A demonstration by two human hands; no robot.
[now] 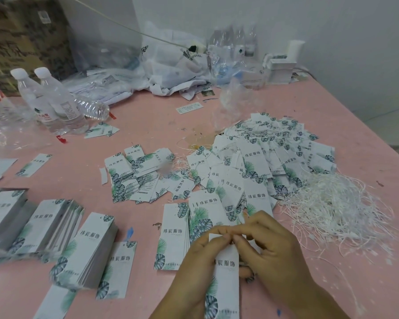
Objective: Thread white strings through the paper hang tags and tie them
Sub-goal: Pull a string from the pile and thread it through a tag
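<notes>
Head view: a pink table (148, 116) carries a heap of tags (263, 162) printed 纬宸服饰, a tangle of white strings (336, 210) and water bottles (53, 100). Left hand (198, 256) and right hand (272, 247) pinch one tag (225, 284) at its top, near the front edge.

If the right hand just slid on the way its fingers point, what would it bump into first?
The right hand points left, toward the top of the held tag, fingertip to fingertip with the left hand. It would likely meet the left fingers at once; how tightly they already touch is unclear.
</notes>
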